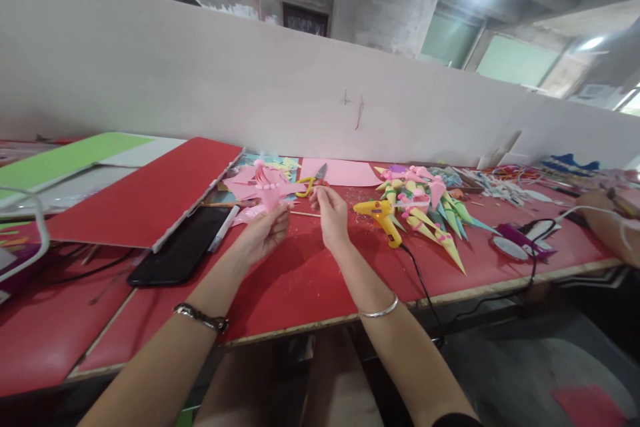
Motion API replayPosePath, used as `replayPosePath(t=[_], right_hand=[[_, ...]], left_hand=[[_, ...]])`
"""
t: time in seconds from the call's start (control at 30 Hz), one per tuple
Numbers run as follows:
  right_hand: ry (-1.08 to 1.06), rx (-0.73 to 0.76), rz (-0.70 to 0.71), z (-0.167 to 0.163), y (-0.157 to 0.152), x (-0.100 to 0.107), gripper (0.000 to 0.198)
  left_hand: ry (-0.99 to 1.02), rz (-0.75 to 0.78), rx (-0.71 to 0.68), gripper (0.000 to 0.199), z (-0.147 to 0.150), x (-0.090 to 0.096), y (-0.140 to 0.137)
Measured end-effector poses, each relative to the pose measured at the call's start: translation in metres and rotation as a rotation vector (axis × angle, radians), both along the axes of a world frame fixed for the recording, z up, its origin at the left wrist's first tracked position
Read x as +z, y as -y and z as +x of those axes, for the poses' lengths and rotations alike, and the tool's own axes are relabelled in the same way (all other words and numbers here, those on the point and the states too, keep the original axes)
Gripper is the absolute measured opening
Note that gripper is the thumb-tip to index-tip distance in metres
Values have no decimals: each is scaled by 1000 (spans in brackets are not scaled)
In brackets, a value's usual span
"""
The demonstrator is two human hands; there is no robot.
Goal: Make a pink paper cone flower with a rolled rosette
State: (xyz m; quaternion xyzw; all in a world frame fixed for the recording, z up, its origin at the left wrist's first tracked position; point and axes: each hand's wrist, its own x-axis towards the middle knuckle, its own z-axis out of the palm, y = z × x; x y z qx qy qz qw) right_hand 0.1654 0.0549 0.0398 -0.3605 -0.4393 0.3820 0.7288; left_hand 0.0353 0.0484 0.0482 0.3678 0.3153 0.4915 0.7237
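Observation:
My left hand [260,239] pinches a small pink paper cone figure [270,195], which has a round bead-like top and a row of little pink balls. Just to its right, my right hand [331,215] is closed with thumb and fingers together. Whatever those fingertips hold is too small to make out. Beyond the hands lie scissors [321,172] with yellow handles and a pink paper sheet [345,172]. A yellow glue gun [381,215] rests right of my right hand, against a pile of pink, yellow and green paper cones [443,220].
A red board [155,190] and a black phone [180,247] lie to the left, beside a white marker [223,228]. The glue gun's black cord [417,273] drops over the table edge. Another person's arm [607,223] reaches in at the far right. A white partition [240,93] stands behind.

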Motion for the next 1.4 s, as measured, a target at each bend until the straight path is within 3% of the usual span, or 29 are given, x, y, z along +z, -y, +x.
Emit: replayPosePath(t=[0.2,0.37,0.57,0.97,1.2,1.4], right_hand=[[-61,176,-29,-5,4,0,16],[-131,197,2,-5,3,0,15],[-37,225,-45,-5,1,-2,17],[-154,243,-82,-7,2,1,19],[-116,111,-75,-5,0,-2,17],[-230,217,-49,-5,2,4,22]], left_hand=[[12,-28,-117,11,1,2,4],[-11,-69,-292,22,-3,2,9],[-44,-101,-428,25,-5,-1,9],[-36,-106,-465,25,-5,-3,6],[-43,-126,-454,20,-5,-5,6],[-32,-133,-425,18,-3,-3,5]])
